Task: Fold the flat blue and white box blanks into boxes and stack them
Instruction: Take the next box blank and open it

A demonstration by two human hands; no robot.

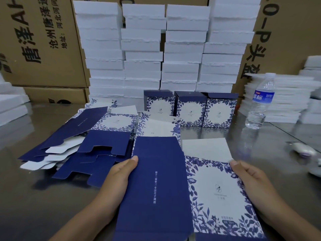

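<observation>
I hold one flat blue and white box blank (175, 192) above the table's near edge. My left hand (118, 178) grips its dark blue side panel, thumb on top. Its floral front panel is pinched at the right edge by my right hand (250, 180). A loose pile of flat blanks (90, 140) lies to the left and behind it. Three folded boxes (191, 108) stand upright in a row at the middle back of the table.
White foam blocks (163, 49) are stacked high behind the folded boxes, with brown cartons (40, 40) behind them. A water bottle (260, 101) stands at the right beside thin white foam sheets (281, 98). A small white object (302, 149) lies at the far right on the grey table (43, 197).
</observation>
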